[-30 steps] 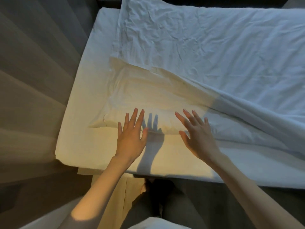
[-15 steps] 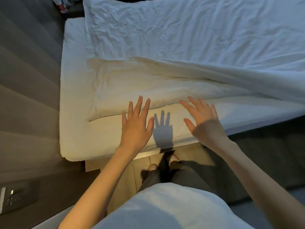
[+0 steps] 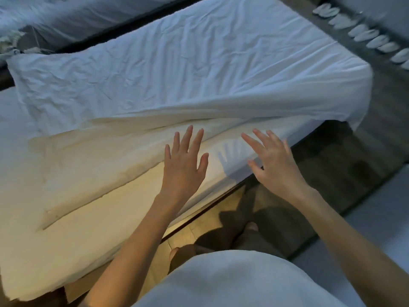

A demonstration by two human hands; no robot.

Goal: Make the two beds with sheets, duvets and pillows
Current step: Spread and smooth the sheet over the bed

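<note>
My view looks down on a bed (image 3: 26, 251), running lower left to upper right. White sheet (image 3: 93, 235) covers the mattress, bare along the near side, warm yellow light on its left part. Crumpled white duvet (image 3: 177, 63) lies over most of the top, its near edge rucked into a long fold short of the mattress side, and its far-right corner hangs off the end. Second bed (image 3: 77, 12) top left, also white, with a dark gap between the two. Dark carpet (image 3: 358, 169) on the right, strip of wood floor (image 3: 199, 228) under the bed's near side. Row of pale slippers (image 3: 365, 34) top right, blurred. My white top (image 3: 232, 282) fills the bottom edge.

Left hand (image 3: 182, 167): palm down, fingers straight and spread, tips at the duvet's fold. I can't tell if it's touching. Right hand (image 3: 274, 165): palm down, fingers spread and relaxed, gripping nothing, held above the mattress edge, throwing a shadow on the sheet.
</note>
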